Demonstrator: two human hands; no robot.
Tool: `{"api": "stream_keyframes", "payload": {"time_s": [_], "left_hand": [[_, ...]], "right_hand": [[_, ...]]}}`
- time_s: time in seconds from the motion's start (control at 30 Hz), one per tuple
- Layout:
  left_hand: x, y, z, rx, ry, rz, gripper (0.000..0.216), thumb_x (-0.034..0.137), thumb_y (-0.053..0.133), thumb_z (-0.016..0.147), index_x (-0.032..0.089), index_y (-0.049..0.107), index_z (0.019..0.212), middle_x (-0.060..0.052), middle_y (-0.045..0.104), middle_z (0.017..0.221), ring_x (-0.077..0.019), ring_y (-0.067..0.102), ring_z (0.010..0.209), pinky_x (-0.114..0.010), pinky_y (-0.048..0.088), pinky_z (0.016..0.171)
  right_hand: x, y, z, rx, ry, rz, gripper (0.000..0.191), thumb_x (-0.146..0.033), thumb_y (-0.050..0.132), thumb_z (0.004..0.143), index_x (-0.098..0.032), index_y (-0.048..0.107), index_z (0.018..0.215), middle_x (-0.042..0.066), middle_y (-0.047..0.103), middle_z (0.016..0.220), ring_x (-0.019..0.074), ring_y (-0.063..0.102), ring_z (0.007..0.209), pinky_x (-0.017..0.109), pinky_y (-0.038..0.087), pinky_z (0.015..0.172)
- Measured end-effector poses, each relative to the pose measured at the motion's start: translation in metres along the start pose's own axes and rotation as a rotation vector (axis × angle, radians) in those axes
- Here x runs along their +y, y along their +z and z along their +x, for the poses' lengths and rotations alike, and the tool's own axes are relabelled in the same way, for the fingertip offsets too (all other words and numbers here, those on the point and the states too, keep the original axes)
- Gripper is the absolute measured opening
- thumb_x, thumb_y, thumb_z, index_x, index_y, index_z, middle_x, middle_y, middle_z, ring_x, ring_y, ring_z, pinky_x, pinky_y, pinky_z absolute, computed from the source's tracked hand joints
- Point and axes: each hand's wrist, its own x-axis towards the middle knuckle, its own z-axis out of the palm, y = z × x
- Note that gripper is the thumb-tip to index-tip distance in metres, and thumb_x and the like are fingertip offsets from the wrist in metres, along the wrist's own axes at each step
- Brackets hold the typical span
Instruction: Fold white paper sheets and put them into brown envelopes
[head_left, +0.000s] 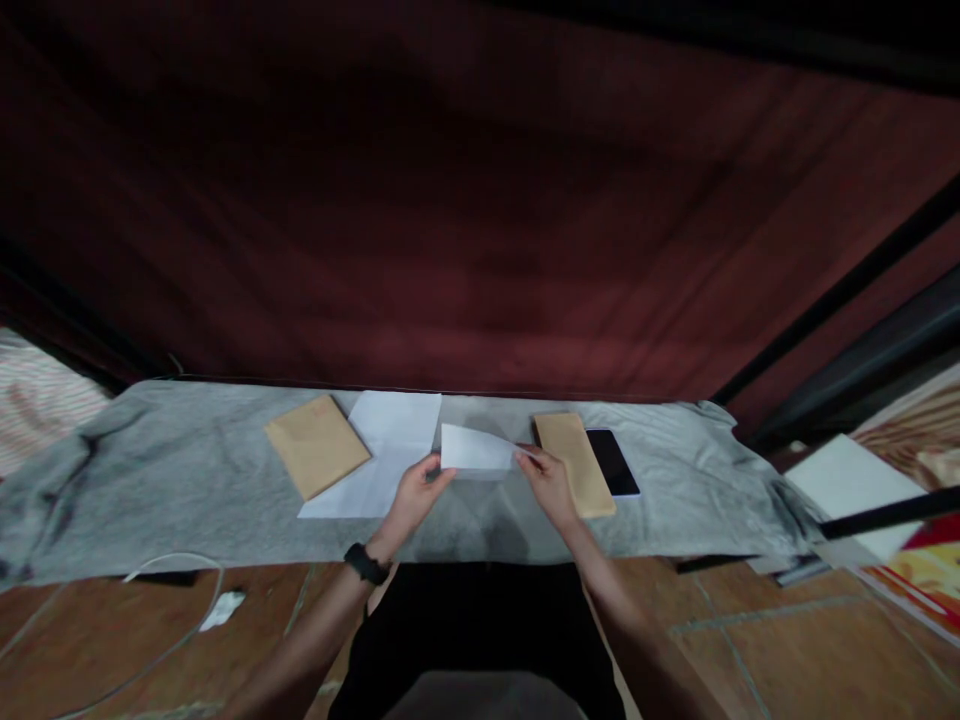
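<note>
A folded sheet of white paper (477,449) is stretched between my two hands, just above the grey cloth. My left hand (415,494) pinches its left end; a dark watch (366,564) is on that wrist. The right end is gripped by my right hand (546,482), close to a brown envelope (576,465) lying on the cloth. To the left of my left hand lie flat white sheets (394,430), partly covered by another brown envelope (318,447).
A grey cloth (195,480) covers the long table. A dark-screened phone or tablet (613,462) lies beside the right envelope. Behind the table hangs a dark red curtain (480,300). A white cable (217,590) loops over the tiled floor at left.
</note>
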Motion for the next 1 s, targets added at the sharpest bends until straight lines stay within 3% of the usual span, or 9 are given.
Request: {"api": "stream_keyframes", "payload": {"time_s": [0.1,0.27,0.43,0.5,0.6,0.73,0.83,0.9,1.0], "left_hand": [[0.021,-0.007,0.018,0.066,-0.057,-0.175,0.028,0.046,0.067,0.083,0.019,0.063,0.084,0.000,0.067,0.077,-0.0148,0.060,0.072,-0.025,0.047,0.068],[0.024,-0.022,0.052,-0.042,-0.108,-0.238,0.031,0.048,0.067,0.081,0.019,0.061,0.086,0.004,0.060,0.067,-0.0119,0.053,0.060,-0.022,0.039,0.056],[0.008,-0.025,0.086,-0.385,-0.047,-0.012,0.026,0.040,0.066,0.080,0.018,0.069,0.092,0.005,0.055,0.058,-0.0123,0.049,0.053,-0.023,0.036,0.051],[0.007,-0.017,0.096,-0.428,0.021,0.161,0.020,0.033,0.065,0.080,0.019,0.072,0.093,0.004,0.059,0.061,-0.0145,0.053,0.056,-0.025,0.041,0.055],[0.008,0.004,0.102,-0.384,0.090,0.334,0.022,0.022,0.061,0.083,0.021,0.074,0.101,-0.003,0.071,0.078,-0.0198,0.064,0.075,-0.030,0.050,0.071],[-0.003,0.041,0.069,-0.266,0.205,0.510,0.038,0.018,0.048,0.094,0.021,0.066,0.126,-0.011,0.070,0.123,-0.0237,0.064,0.115,-0.039,0.049,0.102],[-0.022,0.063,0.020,-0.340,0.321,0.652,0.042,0.029,0.049,0.099,0.023,0.057,0.140,-0.011,0.055,0.149,-0.0257,0.049,0.139,-0.048,0.038,0.116],[-0.035,0.071,-0.010,-0.354,0.350,0.719,0.049,0.037,0.050,0.100,0.023,0.049,0.147,-0.012,0.043,0.158,-0.0270,0.037,0.148,-0.052,0.033,0.120],[-0.046,0.073,-0.036,-0.356,0.362,0.788,0.054,0.043,0.052,0.100,0.026,0.044,0.150,-0.011,0.039,0.161,-0.0269,0.035,0.149,-0.052,0.033,0.120]], "right_hand": [[-0.022,0.001,0.021,0.094,0.096,0.135,0.038,-0.054,0.068,0.082,-0.017,0.075,0.081,0.002,0.073,0.073,0.0185,0.065,0.071,0.027,0.051,0.062],[-0.030,0.003,0.016,0.063,0.360,0.471,0.042,-0.051,0.081,0.068,-0.018,0.073,0.094,0.003,0.075,0.083,0.0173,0.066,0.069,0.026,0.053,0.060],[0.004,0.004,-0.028,0.037,0.574,0.567,0.048,-0.049,0.084,0.063,-0.020,0.071,0.099,0.006,0.077,0.095,0.0220,0.072,0.078,0.028,0.058,0.057],[0.023,0.008,-0.045,0.040,0.602,0.492,0.047,-0.051,0.082,0.064,-0.021,0.072,0.097,0.006,0.076,0.095,0.0215,0.072,0.076,0.028,0.059,0.057],[0.049,0.018,-0.057,0.131,0.578,0.362,0.044,-0.056,0.076,0.066,-0.020,0.069,0.091,0.005,0.073,0.085,0.0198,0.070,0.070,0.030,0.061,0.056],[0.072,0.026,-0.055,0.215,0.539,0.276,0.044,-0.059,0.072,0.065,-0.021,0.063,0.086,0.003,0.068,0.076,0.0197,0.067,0.067,0.029,0.058,0.049],[0.083,0.026,-0.051,0.219,0.499,0.220,0.042,-0.059,0.065,0.070,-0.022,0.062,0.089,0.004,0.069,0.079,0.0207,0.067,0.069,0.028,0.056,0.046],[0.089,0.026,-0.051,0.213,0.479,0.186,0.041,-0.057,0.060,0.075,-0.021,0.063,0.094,0.006,0.071,0.084,0.0216,0.069,0.072,0.028,0.057,0.048],[0.093,0.025,-0.055,0.198,0.465,0.145,0.041,-0.050,0.054,0.082,-0.019,0.064,0.108,0.007,0.072,0.088,0.0222,0.070,0.076,0.029,0.059,0.053]]}}
